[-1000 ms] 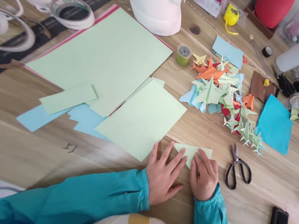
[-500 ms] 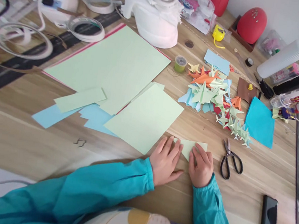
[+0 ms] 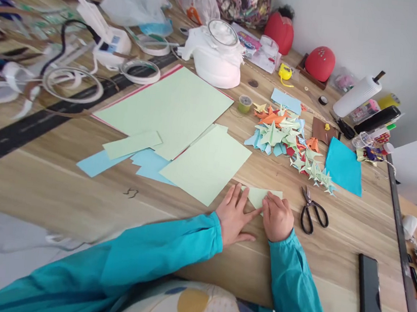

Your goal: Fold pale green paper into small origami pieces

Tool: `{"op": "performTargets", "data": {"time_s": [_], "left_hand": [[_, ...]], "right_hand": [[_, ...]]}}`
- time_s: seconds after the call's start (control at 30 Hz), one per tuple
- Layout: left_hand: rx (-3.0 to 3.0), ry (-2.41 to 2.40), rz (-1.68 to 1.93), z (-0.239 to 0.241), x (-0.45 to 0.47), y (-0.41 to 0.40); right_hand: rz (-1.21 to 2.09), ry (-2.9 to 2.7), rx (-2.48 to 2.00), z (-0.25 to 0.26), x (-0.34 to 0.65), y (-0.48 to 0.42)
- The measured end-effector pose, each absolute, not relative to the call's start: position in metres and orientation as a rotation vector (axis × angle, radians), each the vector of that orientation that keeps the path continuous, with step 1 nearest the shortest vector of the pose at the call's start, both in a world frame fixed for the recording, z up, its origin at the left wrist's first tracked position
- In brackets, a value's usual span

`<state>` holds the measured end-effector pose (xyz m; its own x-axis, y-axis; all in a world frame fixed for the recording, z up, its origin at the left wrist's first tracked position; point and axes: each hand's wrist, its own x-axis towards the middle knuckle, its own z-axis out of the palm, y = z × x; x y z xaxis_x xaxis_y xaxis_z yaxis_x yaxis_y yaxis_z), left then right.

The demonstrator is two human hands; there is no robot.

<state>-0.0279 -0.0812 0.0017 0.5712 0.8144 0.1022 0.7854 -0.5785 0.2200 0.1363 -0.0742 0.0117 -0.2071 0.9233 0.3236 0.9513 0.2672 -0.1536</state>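
Observation:
A small pale green paper (image 3: 257, 196), folded to a triangle, lies on the table with its long edge away from me. My left hand (image 3: 234, 218) rests flat with fingers spread, its fingertips over the left corner of the paper. One of its fingers reaches across the lower part of the triangle. My right hand (image 3: 278, 220) is closed, its fingers bunched and pressed on the right side of the same paper. To the left is a larger pale green sheet (image 3: 207, 163). Black-handled scissors (image 3: 312, 210) lie to the right of my right hand.
Beyond my hands sits a pile of folded paper stars (image 3: 281, 134) in several colours. A blue square packet (image 3: 344, 166) is right of it. Big green sheets (image 3: 165, 102) and blue strips (image 3: 99, 163) lie left. A phone (image 3: 370, 290) lies near the right edge.
The camera view has tilted up, showing more of the far table. My right hand's fingers have curled tighter and moved inward on the paper. A left-hand finger now stretches toward the right hand.

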Motion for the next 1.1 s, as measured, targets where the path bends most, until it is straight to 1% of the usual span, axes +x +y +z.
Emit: {"op": "performTargets", "data": {"time_s": [0.2, 0.43, 0.63, 0.77, 0.93, 1.1], "left_hand": [[2.691, 1.336, 0.293, 0.004, -0.03, -0.08], [2.786, 1.267, 0.261, 0.001, -0.032, -0.075], [2.964, 1.04, 0.223, -0.001, -0.041, -0.039], [3.041, 0.85, 0.199, -0.001, -0.046, -0.009], [3.026, 0.944, 0.271, -0.006, -0.043, -0.01], [2.957, 0.994, 0.238, -0.013, -0.04, -0.022]], "right_hand": [[-0.073, -2.257, -1.722, 0.013, 0.143, -0.071], [0.067, -2.408, -1.687, 0.014, 0.156, -0.068], [0.024, -2.28, -1.864, 0.009, 0.147, -0.071], [0.062, -2.283, -1.798, 0.003, 0.153, -0.069], [-0.028, -2.361, -1.639, -0.004, 0.168, -0.067], [-0.109, -2.388, -1.585, -0.01, 0.172, -0.066]]}}
